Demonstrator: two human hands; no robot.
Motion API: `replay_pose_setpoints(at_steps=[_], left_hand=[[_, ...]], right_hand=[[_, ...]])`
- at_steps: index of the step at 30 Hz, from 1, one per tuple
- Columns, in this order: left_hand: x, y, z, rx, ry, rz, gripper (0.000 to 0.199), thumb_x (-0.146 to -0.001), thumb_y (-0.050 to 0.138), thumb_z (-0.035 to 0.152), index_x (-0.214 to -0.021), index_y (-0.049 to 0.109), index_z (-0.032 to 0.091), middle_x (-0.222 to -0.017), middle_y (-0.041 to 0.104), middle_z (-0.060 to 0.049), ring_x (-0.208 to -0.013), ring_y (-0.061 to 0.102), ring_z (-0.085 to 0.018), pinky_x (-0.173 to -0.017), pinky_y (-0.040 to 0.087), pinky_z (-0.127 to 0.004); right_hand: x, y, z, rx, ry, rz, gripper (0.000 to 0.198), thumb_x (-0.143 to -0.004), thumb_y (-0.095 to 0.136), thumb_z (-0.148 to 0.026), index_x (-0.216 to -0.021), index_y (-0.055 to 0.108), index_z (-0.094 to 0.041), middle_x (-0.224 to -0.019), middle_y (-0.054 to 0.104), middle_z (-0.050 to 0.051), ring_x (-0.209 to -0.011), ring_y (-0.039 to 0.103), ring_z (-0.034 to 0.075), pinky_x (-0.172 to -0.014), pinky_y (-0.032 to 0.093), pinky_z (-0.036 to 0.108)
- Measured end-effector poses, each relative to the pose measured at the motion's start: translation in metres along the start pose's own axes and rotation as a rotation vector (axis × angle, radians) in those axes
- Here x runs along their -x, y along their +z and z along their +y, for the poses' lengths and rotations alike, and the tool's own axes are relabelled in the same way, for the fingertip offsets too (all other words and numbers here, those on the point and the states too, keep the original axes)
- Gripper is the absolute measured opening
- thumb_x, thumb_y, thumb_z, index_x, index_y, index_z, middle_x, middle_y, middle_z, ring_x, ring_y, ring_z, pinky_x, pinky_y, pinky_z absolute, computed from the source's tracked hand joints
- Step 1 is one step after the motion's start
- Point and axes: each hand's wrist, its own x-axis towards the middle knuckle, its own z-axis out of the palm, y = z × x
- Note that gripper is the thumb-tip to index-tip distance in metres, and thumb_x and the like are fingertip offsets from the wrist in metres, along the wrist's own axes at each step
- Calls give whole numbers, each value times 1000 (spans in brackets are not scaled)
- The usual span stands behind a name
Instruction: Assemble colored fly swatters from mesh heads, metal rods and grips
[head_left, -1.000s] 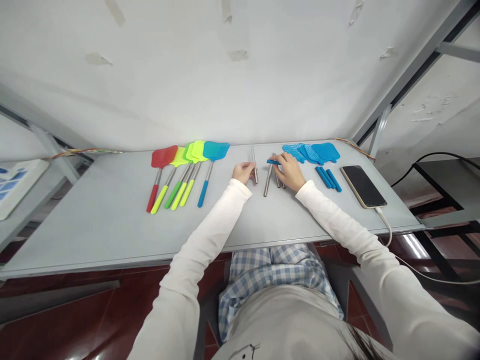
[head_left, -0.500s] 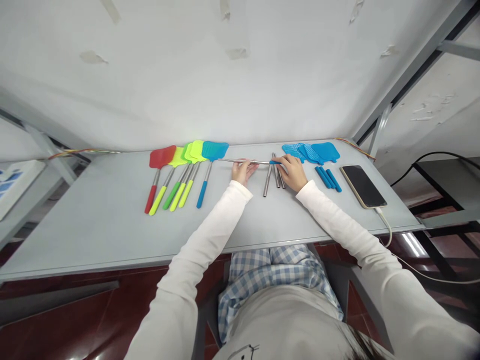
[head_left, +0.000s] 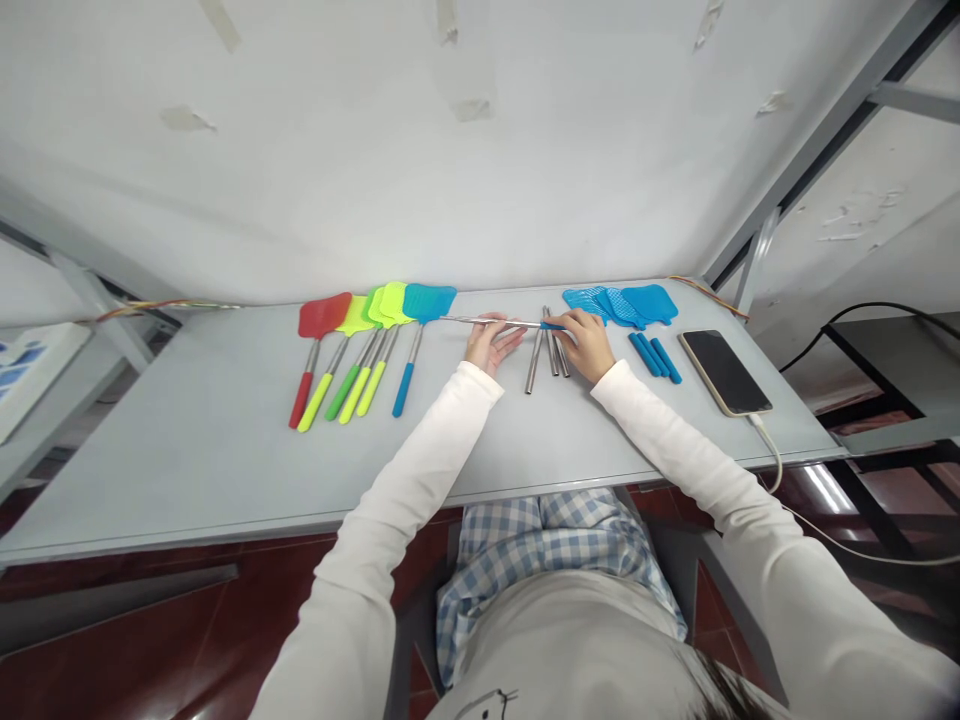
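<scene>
My left hand (head_left: 491, 345) supports a thin metal rod (head_left: 463, 320) held level above the table, its thumb side against the rod and the other fingers partly extended. My right hand (head_left: 589, 345) is closed around a blue handle grip (head_left: 553, 326) at the rod's right end, hiding part of it. Several loose metal tubes (head_left: 534, 362) lie below and between my hands. To the left, a finished-looking blue fly swatter (head_left: 406, 385) lies near the rod's tip. Blue swatter heads (head_left: 651, 303) and loose blue handle grips (head_left: 646, 355) lie right of my right hand.
Red (head_left: 324, 315), yellow and green fly swatters (head_left: 343, 392) lie in a row on the left of the grey table (head_left: 225, 450). A phone (head_left: 725, 372) with a white charging cable (head_left: 772, 452) lies at the right. A wall (head_left: 480, 200) stands behind the table.
The fingers of my left hand have loosened and spread a little along the rod. My right hand stays on the blue handle grip, almost unmoved.
</scene>
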Motion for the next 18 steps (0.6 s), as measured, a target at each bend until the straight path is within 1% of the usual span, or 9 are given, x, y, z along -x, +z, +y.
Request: replay_pose_setpoints(at_steps=[4, 6, 10, 14, 16, 18], left_hand=[[4, 3, -4, -151, -83, -149, 26, -74, 71, 29, -95, 60, 20, -92, 71, -4, -92, 70, -20, -93, 48, -39], [6, 5, -5, -182, -79, -175, 31, -73, 73, 34, -99, 61, 21, -94, 71, -4, -91, 70, -20, -91, 49, -39], [8, 8, -6, -201, -81, -198, 38, -74, 72, 42, -103, 61, 20, -95, 71, -5, -89, 70, -20, -85, 51, -35], [8, 10, -6, -194, -64, -168, 35, -76, 69, 44, -97, 60, 18, -95, 71, -6, -84, 70, -18, -77, 52, -30], [7, 10, -5, -168, -37, -122, 31, -78, 66, 44, -92, 58, 18, -95, 71, -6, -82, 70, -18, -75, 52, -30], [5, 9, -2, -125, -30, -68, 28, -81, 62, 45, -84, 54, 18, -90, 71, -5, -78, 70, -18, -73, 52, -31]], right_hand=[[2, -1, -7, -74, -50, 15, 32, -97, 40, -33, -115, 64, -23, -101, 67, 8, -100, 59, 22, -90, 38, 37], [3, 0, -10, -121, -54, 36, 30, -97, 42, -34, -114, 63, -22, -103, 69, 8, -98, 61, 21, -91, 38, 37], [3, -1, -16, -182, -43, 84, 29, -95, 45, -40, -108, 62, -21, -104, 70, 8, -96, 62, 21, -91, 40, 38], [1, -9, -20, -184, -37, 51, 38, -96, 38, -48, -110, 60, -20, -105, 69, 10, -97, 62, 22, -92, 40, 39], [-1, -14, -17, -174, 13, 81, 46, -97, 29, -50, -116, 56, -18, -110, 67, 11, -100, 61, 22, -94, 40, 40], [-3, -17, -10, -132, 103, 121, 50, -99, 18, -45, -123, 51, -16, -116, 64, 13, -106, 58, 23, -95, 40, 40]])
